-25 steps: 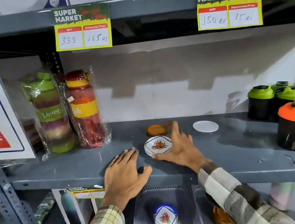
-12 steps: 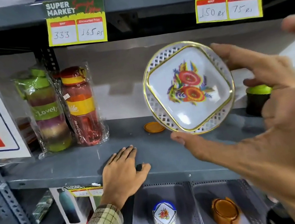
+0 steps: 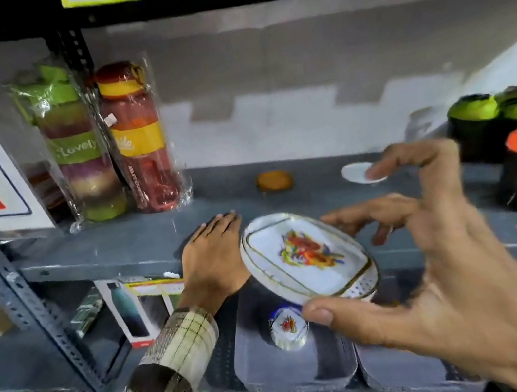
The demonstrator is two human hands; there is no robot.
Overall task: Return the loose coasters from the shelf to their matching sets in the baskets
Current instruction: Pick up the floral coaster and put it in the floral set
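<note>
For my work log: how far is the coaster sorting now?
Nothing looks returned yet. In hand: the right hand holds the floral coaster above its matching stack in the basket. Left: the orange coaster and white coaster on the shelf.

Your left hand [image 3: 216, 258] is bare, with no ring or watch showing. Its sleeve [image 3: 165, 378] is a plaid flannel, cream squares crossed by thin dark lines, with broad brown and grey bands, ending in a plain cuff at the wrist. Your right hand [image 3: 435, 268] is bare too, its sleeve out of view
</note>
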